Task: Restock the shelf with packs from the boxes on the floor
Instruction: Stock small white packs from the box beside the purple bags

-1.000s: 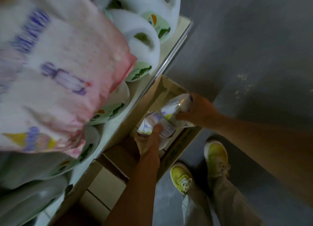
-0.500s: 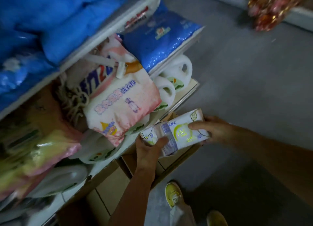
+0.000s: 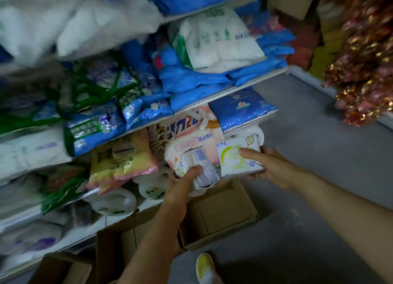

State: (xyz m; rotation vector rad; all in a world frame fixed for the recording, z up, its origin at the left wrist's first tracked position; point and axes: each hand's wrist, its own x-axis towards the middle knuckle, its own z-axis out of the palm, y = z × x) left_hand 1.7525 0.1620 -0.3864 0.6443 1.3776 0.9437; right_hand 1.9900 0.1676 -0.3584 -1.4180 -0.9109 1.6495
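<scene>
My left hand [image 3: 182,182] grips a white pack with a lilac label [image 3: 201,168] from below, thumb on its front. My right hand [image 3: 269,166] grips a white pack with a yellow-green ring print [image 3: 232,158] by its right end. Both packs are held side by side, raised in front of the lower shelf [image 3: 119,214], close to a pink-and-white bag [image 3: 187,144]. An open cardboard box [image 3: 221,217] stands on the floor right under my hands; its inside looks bare.
The shelves are crowded: blue bags [image 3: 242,109], a yellow-pink bag [image 3: 121,158], white jugs [image 3: 114,200] on the lowest board, green and white bags higher up. More cardboard boxes [image 3: 114,251] stand at the shelf's foot. Shiny red-gold packets [image 3: 365,75] hang at right. My yellow shoe [image 3: 204,264] is on grey floor.
Both hands have lifted the two packs out of the box and up to shelf height. My view has swung upward from the floor to the shelves.
</scene>
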